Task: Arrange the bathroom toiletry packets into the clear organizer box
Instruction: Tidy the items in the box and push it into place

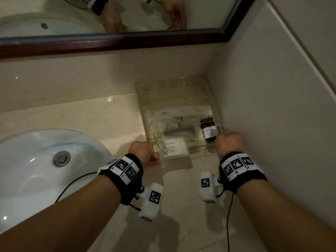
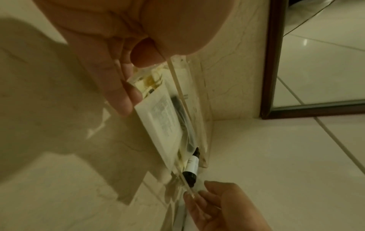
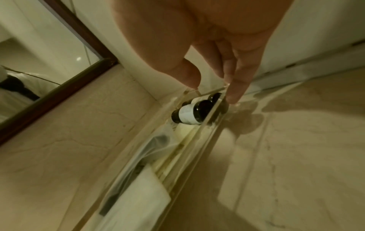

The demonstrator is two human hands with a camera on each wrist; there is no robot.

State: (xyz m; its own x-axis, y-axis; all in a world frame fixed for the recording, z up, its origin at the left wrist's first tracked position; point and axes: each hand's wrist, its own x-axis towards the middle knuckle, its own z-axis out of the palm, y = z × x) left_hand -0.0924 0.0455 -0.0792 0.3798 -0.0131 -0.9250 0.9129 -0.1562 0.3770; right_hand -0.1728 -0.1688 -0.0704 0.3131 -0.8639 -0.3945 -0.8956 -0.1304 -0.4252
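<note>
The clear organizer box (image 1: pixel 174 95) sits on the counter in the corner by the right wall. Inside lie a white printed packet (image 1: pixel 173 147) at the front, a grey razor in a clear bag (image 1: pixel 180 130) behind it, and dark bottles with white labels (image 1: pixel 209 130) at the right. My left hand (image 1: pixel 151 157) pinches the box's near left corner, and my right hand (image 1: pixel 221 138) pinches the near right corner. The left wrist view shows my left hand (image 2: pixel 134 75) on the box wall (image 2: pixel 195 100) above the packet (image 2: pixel 164 125). In the right wrist view my right hand (image 3: pixel 212 87) pinches the rim over a bottle (image 3: pixel 191 114).
A white sink basin (image 1: pixel 27 160) with a metal drain (image 1: pixel 61 158) lies at the left. A dark-framed mirror (image 1: pixel 109 42) runs along the back wall. The tiled side wall (image 1: pixel 272 106) stands right next to the box. Beige counter (image 1: pixel 91 120) lies between sink and box.
</note>
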